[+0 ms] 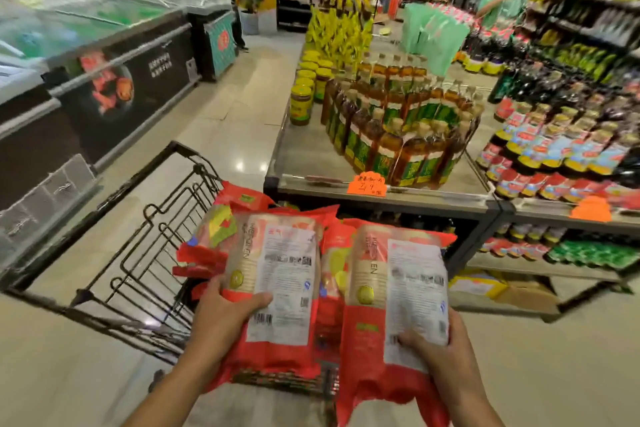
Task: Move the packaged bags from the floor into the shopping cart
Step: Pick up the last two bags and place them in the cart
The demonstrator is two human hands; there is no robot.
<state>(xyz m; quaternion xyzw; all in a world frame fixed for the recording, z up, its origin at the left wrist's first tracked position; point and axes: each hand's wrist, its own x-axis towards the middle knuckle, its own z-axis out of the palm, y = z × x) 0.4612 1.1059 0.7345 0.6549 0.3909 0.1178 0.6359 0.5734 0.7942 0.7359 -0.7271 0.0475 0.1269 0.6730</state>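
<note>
Red plastic bags (277,274) were gripped by the left hand (225,315) and right hand (436,350), likely to be lowered into the black wire cart (152,236) at their ten o'clock.

Both forearms stretch forward; left hand (225,315) grips the left bag (284,270), right hand (440,354) the right bag (412,281).
</note>
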